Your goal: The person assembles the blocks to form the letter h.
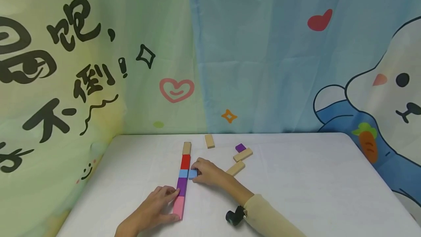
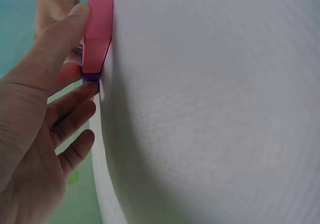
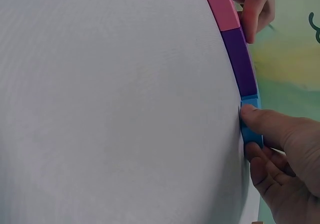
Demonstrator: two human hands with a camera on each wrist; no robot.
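Note:
A straight row of blocks runs away from me: a pink block (image 1: 178, 207) nearest, then a purple block (image 1: 182, 185), a light blue block (image 1: 183, 173), a red block (image 1: 185, 162) and a plain wooden block (image 1: 186, 148) at the far end. My left hand (image 1: 152, 207) holds the pink block, thumb at its near end and a fingertip by the purple block. Between thumb and fingers, my right hand (image 1: 210, 172) pinches a second light blue block (image 3: 252, 126), just right of the row's light blue one. Whether those two touch, I cannot tell.
Behind my right hand lie two wooden blocks (image 1: 243, 155) and a small purple block (image 1: 241, 147). Another wooden block (image 1: 209, 141) lies near the back edge of the white table (image 1: 296, 178). A printed curtain (image 1: 243, 54) hangs behind.

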